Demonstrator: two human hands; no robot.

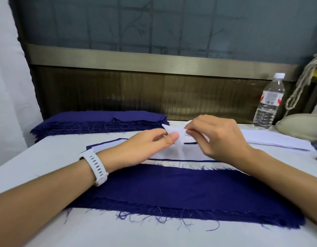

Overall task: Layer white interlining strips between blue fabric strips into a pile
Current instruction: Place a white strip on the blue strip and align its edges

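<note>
Left hand [147,147] and right hand [220,136] are close together over the middle of the bench [29,157]. Both pinch the same white interlining strip [172,129]. The left thumb presses on its near face, and the curled right fingertips nip it from the other side. The strip bunches up into a small peak between them, and from here it's hard to say whether that's one layer or two stuck together. Below the peak the strip runs down onto the pile [104,147], where white lies on top and a thin blue edge shows around it. There's a white watch [98,166] on the left wrist.

Just in front of the pile, under both forearms, a single blue fabric strip [172,189] lies flat with frayed threads along its edges. At the back left sits a thick stack of blue fabric strips [100,122]. To the right, beyond the right hand, is a flat stack of white interlining strips [275,139], with a clear water bottle [268,102] upright behind it.
</note>
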